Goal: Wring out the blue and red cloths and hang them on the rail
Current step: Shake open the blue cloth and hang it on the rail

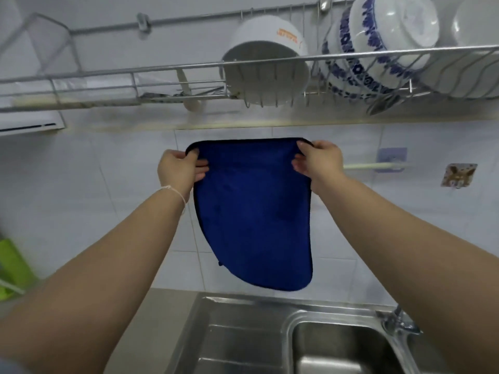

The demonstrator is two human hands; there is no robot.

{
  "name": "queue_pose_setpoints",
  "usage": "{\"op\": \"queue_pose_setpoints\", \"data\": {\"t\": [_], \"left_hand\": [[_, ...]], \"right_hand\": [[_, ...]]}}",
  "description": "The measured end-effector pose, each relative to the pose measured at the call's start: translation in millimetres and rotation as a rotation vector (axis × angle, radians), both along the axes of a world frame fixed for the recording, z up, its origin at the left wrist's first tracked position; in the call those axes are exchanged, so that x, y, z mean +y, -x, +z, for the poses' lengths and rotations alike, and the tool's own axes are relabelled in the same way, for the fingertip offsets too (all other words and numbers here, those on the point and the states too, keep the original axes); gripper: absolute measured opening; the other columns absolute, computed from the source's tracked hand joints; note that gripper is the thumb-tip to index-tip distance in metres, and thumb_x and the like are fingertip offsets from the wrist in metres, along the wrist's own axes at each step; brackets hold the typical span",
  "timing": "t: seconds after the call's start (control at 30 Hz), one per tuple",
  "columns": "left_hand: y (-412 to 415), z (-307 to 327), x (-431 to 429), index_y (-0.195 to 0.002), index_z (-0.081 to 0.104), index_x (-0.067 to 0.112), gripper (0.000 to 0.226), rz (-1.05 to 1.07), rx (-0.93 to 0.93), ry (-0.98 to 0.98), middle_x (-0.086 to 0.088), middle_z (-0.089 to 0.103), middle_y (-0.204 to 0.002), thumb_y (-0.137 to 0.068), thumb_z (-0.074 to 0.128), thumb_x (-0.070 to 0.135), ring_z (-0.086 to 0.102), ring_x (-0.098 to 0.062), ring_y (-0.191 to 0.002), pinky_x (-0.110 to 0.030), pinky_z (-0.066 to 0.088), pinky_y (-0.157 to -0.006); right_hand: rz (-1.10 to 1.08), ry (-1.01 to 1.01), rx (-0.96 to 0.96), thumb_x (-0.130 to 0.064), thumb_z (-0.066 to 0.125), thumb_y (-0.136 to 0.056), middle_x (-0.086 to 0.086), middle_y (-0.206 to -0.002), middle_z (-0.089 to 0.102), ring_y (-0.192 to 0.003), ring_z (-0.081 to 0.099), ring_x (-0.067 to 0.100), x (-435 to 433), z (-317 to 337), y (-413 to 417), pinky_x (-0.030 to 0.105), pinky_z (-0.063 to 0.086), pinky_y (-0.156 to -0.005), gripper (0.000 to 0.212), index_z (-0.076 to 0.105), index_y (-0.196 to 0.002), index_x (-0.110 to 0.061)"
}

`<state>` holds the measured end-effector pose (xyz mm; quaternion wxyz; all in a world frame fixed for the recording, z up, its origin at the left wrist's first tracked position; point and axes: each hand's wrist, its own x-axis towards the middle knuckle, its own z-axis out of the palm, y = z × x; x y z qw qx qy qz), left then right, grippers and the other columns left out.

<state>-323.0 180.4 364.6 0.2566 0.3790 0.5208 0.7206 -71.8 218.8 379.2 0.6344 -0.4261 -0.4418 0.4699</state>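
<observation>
rail (370, 166) left part hidden behind right hand (317, 161) | red cloth not in view | sink (270, 344) cut off at btm edge

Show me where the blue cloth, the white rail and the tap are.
blue cloth (253, 211), head view, middle of the hanging fabric
white rail (370, 166), head view, bare bar right of the hands
tap (399, 319), head view, metal base
</observation>
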Motion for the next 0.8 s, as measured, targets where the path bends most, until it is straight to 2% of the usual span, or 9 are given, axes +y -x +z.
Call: {"op": "queue_pose_setpoints", "data": {"t": [0.1, 0.13, 0.2, 0.23, 0.33, 0.4, 0.57, 0.7, 0.8], "left_hand": [[20, 3, 32, -0.085, 0.042, 0.018, 0.019, 0.02, 0.031, -0.104, -0.009, 0.07, -0.088, -0.095, 0.059, 0.019, 0.071, -0.024, -0.083, -0.032, 0.058, -0.072], [24, 2, 40, -0.086, 0.043, 0.018, 0.017, 0.046, 0.125, -0.118, -0.007, 0.069, -0.088, -0.095, 0.058, 0.02, 0.069, -0.024, -0.085, -0.03, 0.056, -0.07], [34, -9, 55, -0.093, 0.045, 0.016, 0.012, 0.069, 0.443, -0.089, -0.003, 0.064, -0.089, -0.095, 0.056, 0.019, 0.062, -0.022, -0.083, -0.029, 0.049, -0.066], [38, -18, 59, -0.1, 0.047, 0.015, 0.01, 0.062, 0.63, -0.071, -0.003, 0.064, -0.092, -0.096, 0.055, 0.018, 0.059, -0.02, -0.085, -0.028, 0.047, -0.071], [47, -46, 67, -0.123, 0.057, 0.014, 0.025, 0.075, 1.136, -0.115, -0.002, 0.067, -0.114, -0.099, 0.052, 0.021, 0.06, -0.02, -0.102, -0.029, 0.047, -0.089], [48, -54, 71, -0.127, 0.06, 0.014, 0.033, 0.185, 1.38, -0.149, -0.005, 0.069, -0.118, -0.099, 0.048, 0.026, 0.062, -0.026, -0.104, -0.033, 0.047, -0.089], [30, -41, 78, -0.108, 0.068, 0.017, 0.04, 0.321, 1.463, -0.02, -0.005, 0.069, -0.099, -0.101, 0.037, 0.04, 0.061, -0.027, -0.093, -0.036, 0.037, -0.078], [10, -32, 84, -0.072, 0.059, 0.018, 0.054, 0.337, 1.576, 0.208, -0.004, 0.06, -0.086, -0.1, 0.023, 0.046, 0.047, -0.023, -0.083, -0.036, 0.033, -0.075], [7, -32, 88, -0.069, 0.06, 0.02, 0.054, 0.326, 1.517, 0.262, -0.003, 0.059, -0.083, -0.098, 0.025, 0.048, 0.05, -0.024, -0.086, -0.036, 0.034, -0.075]], "right_hand": [[-0.104, -0.175, -0.136, -0.01, 0.063, -0.091, 0.003, -0.082, 0.065, -0.072, 0.061, 0.017, 31, 3, 18, 0.023, 0.054, -0.068, 0.003, 0.062, -0.092, -0.013], [-0.116, -0.235, -0.199, -0.008, 0.061, -0.091, 0.002, -0.089, 0.066, -0.08, 0.061, 0.015, 37, 1, 21, 0.018, 0.052, -0.073, 0.01, 0.064, -0.1, -0.012], [-0.1, -0.335, -0.374, -0.003, 0.057, -0.092, -0.001, -0.103, 0.064, -0.093, 0.059, 0.012, 48, -9, 25, 0.008, 0.047, -0.08, 0.027, 0.062, -0.117, -0.012], [-0.088, -0.381, -0.493, -0.002, 0.056, -0.092, -0.002, -0.106, 0.063, -0.097, 0.058, 0.011, 50, -16, 23, 0.008, 0.046, -0.084, 0.032, 0.06, -0.122, -0.014], [-0.083, -0.503, -0.963, -0.008, 0.053, -0.093, -0.004, -0.11, 0.061, -0.099, 0.056, 0.015, 54, -40, 12, 0.023, 0.045, -0.091, 0.035, 0.057, -0.126, -0.02], [-0.08, -0.515, -1.183, -0.019, 0.048, -0.096, 0.001, -0.111, 0.064, -0.1, 0.057, 0.023, 55, -49, 7, 0.032, 0.048, -0.087, 0.032, 0.054, -0.126, -0.024], [-0.072, -0.373, -1.322, -0.043, 0.037, -0.096, 0.002, -0.092, 0.063, -0.083, 0.056, 0.03, 65, -41, 17, 0.038, 0.048, -0.072, 0.027, 0.038, -0.117, -0.028], [-0.103, -0.378, -1.564, -0.038, 0.025, -0.1, 0.001, -0.073, 0.056, -0.074, 0.057, 0.027, 64, -37, 20, 0.036, 0.04, -0.068, 0.039, 0.05, -0.079, -0.017], [-0.119, -0.395, -1.615, -0.037, 0.024, -0.1, 0.004, -0.078, 0.056, -0.076, 0.057, 0.026, 66, -35, 23, 0.038, 0.045, -0.069, 0.047, 0.056, -0.075, -0.014]]}}
